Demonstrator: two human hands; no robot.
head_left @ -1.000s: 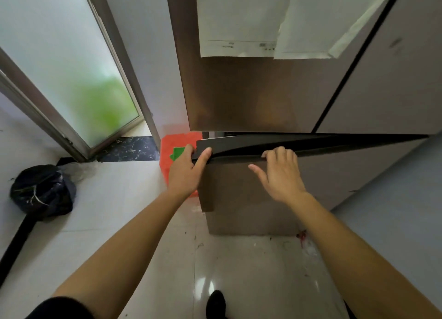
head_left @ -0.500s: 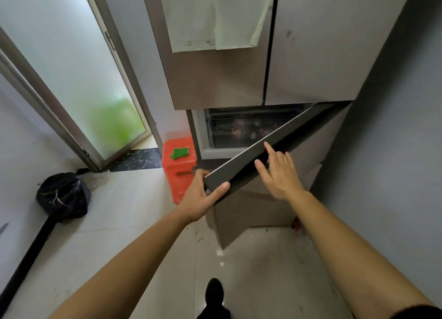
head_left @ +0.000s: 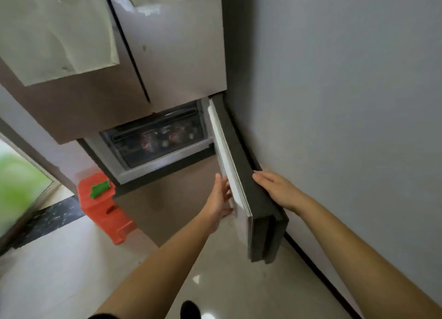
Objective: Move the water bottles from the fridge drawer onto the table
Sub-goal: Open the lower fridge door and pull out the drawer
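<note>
Our left hand (head_left: 221,196) lies flat against the white inner face of the lower fridge door (head_left: 262,213), fingers straight and together, gripping nothing. Our right hand (head_left: 278,189) rests flat on the door's dark outer side, fingers also straight and close together, with nothing in its grasp. The two hands are apart, with the door's thickness between them. Both forearms reach up from the bottom of the frame, bare to the elbow.

The door stands wide open at centre right, close along the grey wall (head_left: 346,103) that fills the right of the frame. Left of it, the opened compartment shows one fridge drawer (head_left: 134,154) with a clear front. The water bottles (head_left: 148,140) lie inside it, seen as blurred shapes with red labels; we cannot count them.

Above, two upper fridge doors (head_left: 179,55) are closed, each with a pale sheet of paper (head_left: 59,31) hanging on it. At lower left one orange plastic stool (head_left: 105,211) stands beside the fridge, with one small green thing (head_left: 100,188) on top. The floor (head_left: 59,271) is pale glossy tile, with a dark speckled threshold (head_left: 55,213) leading to a frosted glass door (head_left: 16,187) at the left edge. One dark shoe (head_left: 189,309) shows at the bottom centre.
</note>
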